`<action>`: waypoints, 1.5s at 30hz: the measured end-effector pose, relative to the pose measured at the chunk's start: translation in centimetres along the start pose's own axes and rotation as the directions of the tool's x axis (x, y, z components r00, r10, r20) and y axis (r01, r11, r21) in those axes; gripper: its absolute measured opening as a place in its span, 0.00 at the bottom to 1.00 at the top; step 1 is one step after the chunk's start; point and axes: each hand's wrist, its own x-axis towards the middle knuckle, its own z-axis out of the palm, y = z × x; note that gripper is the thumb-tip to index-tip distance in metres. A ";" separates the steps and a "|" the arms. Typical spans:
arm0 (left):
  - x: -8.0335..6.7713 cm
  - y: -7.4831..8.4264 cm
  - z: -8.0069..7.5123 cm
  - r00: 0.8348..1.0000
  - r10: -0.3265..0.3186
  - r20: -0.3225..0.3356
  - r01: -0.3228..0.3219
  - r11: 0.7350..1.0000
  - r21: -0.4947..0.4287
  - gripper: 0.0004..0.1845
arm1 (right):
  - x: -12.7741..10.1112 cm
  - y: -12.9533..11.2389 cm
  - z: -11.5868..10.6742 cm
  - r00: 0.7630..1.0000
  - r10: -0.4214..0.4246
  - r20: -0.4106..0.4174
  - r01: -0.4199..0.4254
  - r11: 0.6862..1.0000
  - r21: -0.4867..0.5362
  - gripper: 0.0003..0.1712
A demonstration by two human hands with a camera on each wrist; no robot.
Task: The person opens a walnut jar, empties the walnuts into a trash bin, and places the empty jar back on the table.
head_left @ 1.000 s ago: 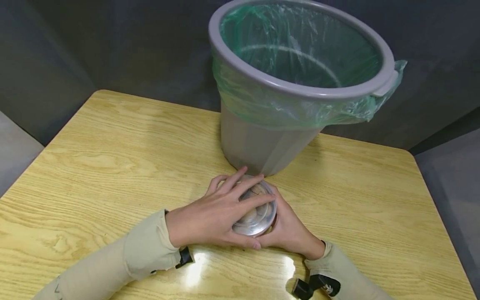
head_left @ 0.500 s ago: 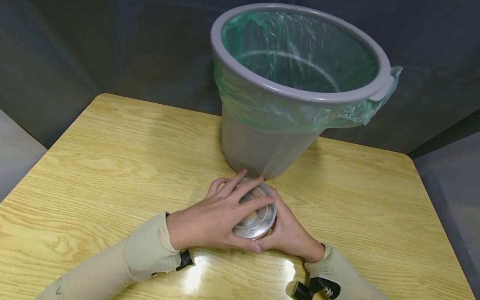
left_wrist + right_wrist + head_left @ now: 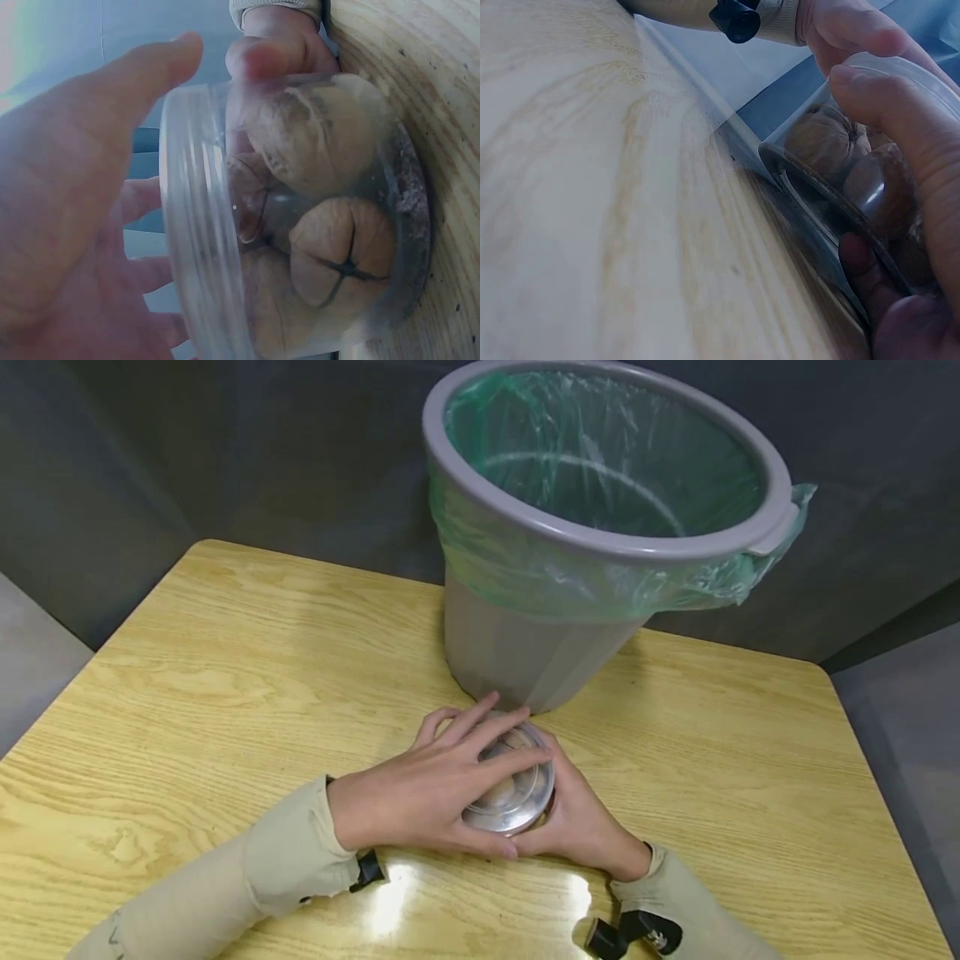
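Note:
A clear plastic jar with several cracked walnuts inside is between the two hands, low over the wooden table. My left hand spreads over the clear lid, with fingers across its top and the thumb at its near rim; the left wrist view shows thumb and fingers around the lid's edge. My right hand grips the jar's side. In the right wrist view a finger of it lies at the jar's base, which looks tilted and partly off the tabletop. From the head view, the hands hide most of the jar's body.
A large grey bin with a green plastic liner stands on the table just beyond the jar. The wooden table extends left and right, with dark cloth walls behind it.
Both hands keep the same hold on the jar, with hardly any visible motion. The head view shifts slightly.

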 end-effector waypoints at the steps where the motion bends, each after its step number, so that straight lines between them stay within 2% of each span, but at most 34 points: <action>1: 0.0 0.0 0.0 1.000 0.003 0.003 -0.003 1.000 -0.003 0.48 | 0.0 0.0 0.0 1.000 0.000 0.000 0.000 1.000 -0.001 0.74; 13: 0.2 -0.3 -0.2 1.000 0.023 0.000 -0.023 1.000 0.012 0.45 | 0.4 -0.2 -0.4 1.000 0.003 -0.011 -0.004 1.000 -0.029 0.74; 30: 0.2 0.2 0.1 1.000 -0.029 -0.001 0.029 1.000 -0.008 0.46 | 0.3 -0.1 -0.3 1.000 -0.003 0.002 0.003 1.000 -0.004 0.74; 37: 0.2 0.3 0.2 1.000 -0.025 0.013 0.025 1.000 0.014 0.52 | 0.0 -0.2 0.0 1.000 0.011 -0.011 -0.011 1.000 -0.002 0.74; 45: 0.0 0.1 0.2 1.000 0.015 -0.004 -0.014 0.999 0.051 0.55 | 0.0 -0.1 0.1 1.000 0.018 -0.018 -0.018 1.000 0.015 0.75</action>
